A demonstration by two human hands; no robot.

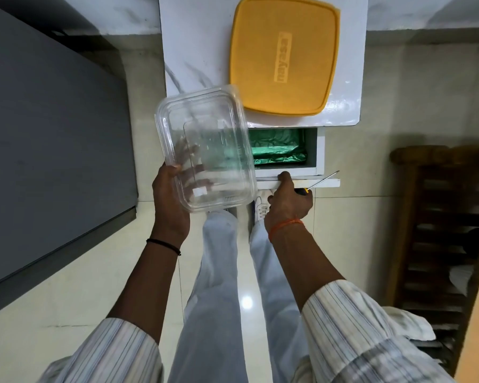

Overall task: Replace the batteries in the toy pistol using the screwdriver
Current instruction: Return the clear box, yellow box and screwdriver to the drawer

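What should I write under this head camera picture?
Left hand holds clear box; right hand grips screwdriver at open drawer.

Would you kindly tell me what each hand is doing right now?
Left hand: holds the clear plastic box from below.
Right hand: grips the screwdriver, fingers on the drawer front.

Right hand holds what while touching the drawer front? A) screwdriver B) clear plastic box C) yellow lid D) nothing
A: the right hand grips the screwdriver, its shaft sticking out past the open drawer; the clear plastic box is in the left hand.
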